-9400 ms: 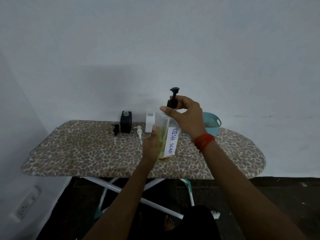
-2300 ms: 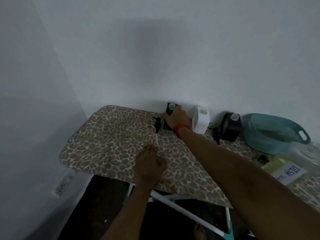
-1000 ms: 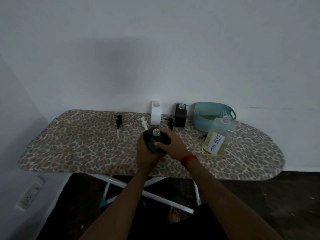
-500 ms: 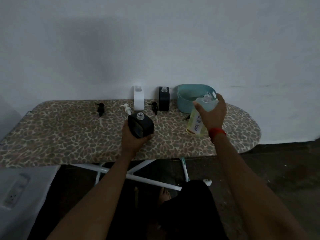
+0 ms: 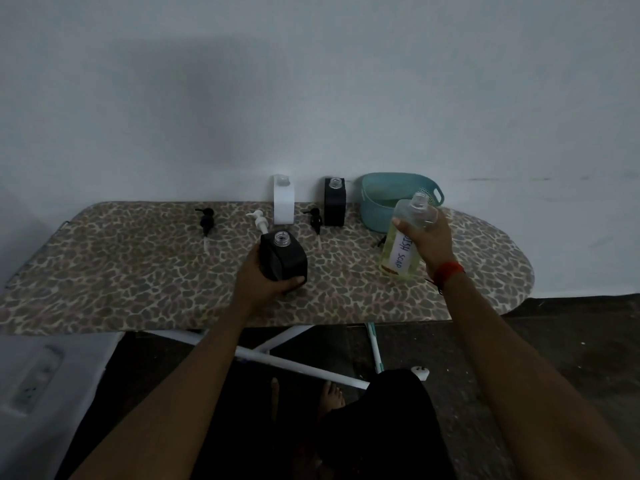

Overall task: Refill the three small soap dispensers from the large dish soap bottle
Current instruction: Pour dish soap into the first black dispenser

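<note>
My left hand (image 5: 258,282) grips a black square dispenser (image 5: 285,259) with its neck open, held over the middle of the leopard-print ironing board (image 5: 138,271). My right hand (image 5: 433,242) is closed around the large clear dish soap bottle (image 5: 403,244), uncapped, yellow liquid inside, tilted slightly with its label facing me. A white dispenser (image 5: 284,200) and a second black dispenser (image 5: 334,202) stand uncapped at the back by the wall. Three pump heads lie on the board: black (image 5: 206,220), white (image 5: 260,221), black (image 5: 315,218).
A teal basket (image 5: 377,206) stands at the back right, just behind the soap bottle. A small dark cap (image 5: 380,241) lies beside the bottle's base. The wall runs close behind the board. A wall socket (image 5: 33,384) is at lower left.
My right hand has taken hold of the soap bottle and tipped it slightly off upright. My left hand keeps the black dispenser in about the same place.
</note>
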`<state>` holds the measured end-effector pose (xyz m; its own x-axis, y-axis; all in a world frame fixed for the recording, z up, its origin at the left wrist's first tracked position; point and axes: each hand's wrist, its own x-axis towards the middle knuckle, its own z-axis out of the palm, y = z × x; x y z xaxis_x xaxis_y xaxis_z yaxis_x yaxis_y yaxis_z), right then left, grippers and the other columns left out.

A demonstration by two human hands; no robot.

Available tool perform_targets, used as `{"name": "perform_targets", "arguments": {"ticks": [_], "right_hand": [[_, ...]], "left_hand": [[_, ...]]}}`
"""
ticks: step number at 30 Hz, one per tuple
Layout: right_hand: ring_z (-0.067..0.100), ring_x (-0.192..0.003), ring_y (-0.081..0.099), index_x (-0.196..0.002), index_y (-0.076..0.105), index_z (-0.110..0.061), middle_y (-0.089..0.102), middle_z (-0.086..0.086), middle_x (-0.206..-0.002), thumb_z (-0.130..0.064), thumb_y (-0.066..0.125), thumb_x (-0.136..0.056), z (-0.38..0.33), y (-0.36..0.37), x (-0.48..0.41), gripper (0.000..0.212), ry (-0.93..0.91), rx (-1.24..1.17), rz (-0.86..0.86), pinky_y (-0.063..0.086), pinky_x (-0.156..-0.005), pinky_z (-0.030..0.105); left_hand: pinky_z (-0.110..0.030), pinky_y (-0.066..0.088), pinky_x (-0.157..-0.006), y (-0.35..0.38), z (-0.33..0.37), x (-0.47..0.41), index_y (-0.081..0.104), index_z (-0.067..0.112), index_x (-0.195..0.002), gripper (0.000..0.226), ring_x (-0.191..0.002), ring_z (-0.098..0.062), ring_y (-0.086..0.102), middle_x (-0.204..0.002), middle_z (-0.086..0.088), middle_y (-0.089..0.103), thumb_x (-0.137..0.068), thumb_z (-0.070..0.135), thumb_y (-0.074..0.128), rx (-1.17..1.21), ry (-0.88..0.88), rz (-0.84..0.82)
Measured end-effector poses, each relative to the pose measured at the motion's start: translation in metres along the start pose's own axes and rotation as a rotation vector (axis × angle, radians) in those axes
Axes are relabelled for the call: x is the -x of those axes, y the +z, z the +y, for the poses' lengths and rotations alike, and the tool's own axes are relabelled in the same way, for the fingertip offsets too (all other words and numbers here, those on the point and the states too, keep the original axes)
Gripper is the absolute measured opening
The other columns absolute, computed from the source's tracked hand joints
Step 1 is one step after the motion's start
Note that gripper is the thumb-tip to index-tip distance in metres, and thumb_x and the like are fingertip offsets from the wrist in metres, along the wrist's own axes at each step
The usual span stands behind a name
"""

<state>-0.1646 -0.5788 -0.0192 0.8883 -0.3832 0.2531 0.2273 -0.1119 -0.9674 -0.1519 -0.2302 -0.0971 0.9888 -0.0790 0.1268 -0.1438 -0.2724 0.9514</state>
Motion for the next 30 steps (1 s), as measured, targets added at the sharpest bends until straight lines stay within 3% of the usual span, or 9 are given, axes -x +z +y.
{"name": "perform_targets", "arguments": {"ticks": [3, 7, 11, 17, 21, 25, 30], "right_hand": [[0.019, -0.095, 0.072, -0.107, 0.066, -0.014, 0.074, 0.001, -0.104, -0.026, 0.093, -0.065, 0.005, 0.009, -0.002, 0.051, 0.021, 0.014, 0.043, 0.059, -0.074, 0.031], [0.006, -0.094, 0.069, -0.104, 0.064, -0.029, 0.072, -0.012, -0.101, -0.047, 0.093, -0.055, -0.002, 0.036, -0.003, 0.06, -0.034, 0.173, -0.027, 0.056, -0.074, 0.023], [-0.003, -0.091, 0.066, -0.1, 0.06, -0.042, 0.071, -0.015, -0.1, -0.058, 0.089, -0.052, -0.016, 0.071, -0.006, 0.059, -0.088, 0.377, -0.261, 0.053, -0.074, 0.018], [-0.004, -0.088, 0.064, -0.11, 0.056, -0.033, 0.066, -0.016, -0.1, -0.049, 0.092, -0.052, -0.033, 0.118, -0.012, 0.069, -0.15, 0.552, -0.6, 0.046, -0.063, 0.005], [0.008, -0.098, 0.059, -0.116, 0.052, -0.032, 0.06, -0.013, -0.108, -0.045, 0.093, -0.056, -0.038, 0.134, -0.019, 0.074, -0.225, 0.712, -0.735, 0.049, -0.078, 0.023], [0.012, -0.106, 0.059, -0.121, 0.053, -0.03, 0.061, -0.01, -0.117, -0.049, 0.092, -0.055, -0.038, 0.137, -0.026, 0.08, -0.23, 0.798, -0.796, 0.048, -0.084, 0.027], [0.018, -0.111, 0.055, -0.133, 0.048, -0.021, 0.058, 0.001, -0.128, -0.046, 0.091, -0.059, -0.035, 0.142, -0.028, 0.09, -0.246, 0.949, -0.843, 0.046, -0.088, 0.031]], "left_hand": [[-0.034, 0.052, -0.104, -0.017, -0.007, 0.002, 0.045, 0.03, -0.144, 0.11, -0.124, -0.003, 0.059, -0.137, 0.013, 0.059, -0.05, 0.046, 0.099, 0.013, -0.006, 0.001], [-0.047, 0.048, -0.111, -0.022, -0.014, 0.007, 0.038, 0.013, -0.151, 0.109, -0.134, -0.02, 0.054, -0.148, -0.005, 0.051, -0.06, 0.018, 0.097, 0.021, 0.007, 0.054], [-0.047, 0.047, -0.112, -0.022, -0.013, 0.004, 0.039, 0.012, -0.151, 0.109, -0.136, -0.02, 0.052, -0.149, -0.006, 0.05, -0.061, 0.026, 0.098, -0.006, 0.04, 0.064], [-0.053, 0.044, -0.113, -0.02, -0.018, 0.004, 0.039, 0.008, -0.15, 0.109, -0.139, -0.027, 0.049, -0.149, -0.011, 0.048, -0.06, 0.021, 0.099, -0.045, 0.086, 0.043], [-0.051, 0.045, -0.11, -0.021, -0.022, 0.0, 0.043, 0.005, -0.147, 0.104, -0.135, -0.026, 0.051, -0.144, -0.012, 0.051, -0.06, 0.013, 0.099, -0.085, 0.121, 0.034], [-0.023, 0.041, -0.105, -0.019, -0.023, 0.003, 0.042, 0.017, -0.147, 0.104, -0.133, -0.007, 0.046, -0.142, 0.007, 0.048, -0.06, 0.021, 0.099, -0.069, 0.135, 0.056], [-0.031, 0.04, -0.108, -0.019, -0.023, 0.003, 0.037, 0.015, -0.153, 0.113, -0.134, -0.011, 0.044, -0.147, 0.001, 0.046, -0.059, 0.034, 0.097, -0.082, 0.127, 0.04]]}}
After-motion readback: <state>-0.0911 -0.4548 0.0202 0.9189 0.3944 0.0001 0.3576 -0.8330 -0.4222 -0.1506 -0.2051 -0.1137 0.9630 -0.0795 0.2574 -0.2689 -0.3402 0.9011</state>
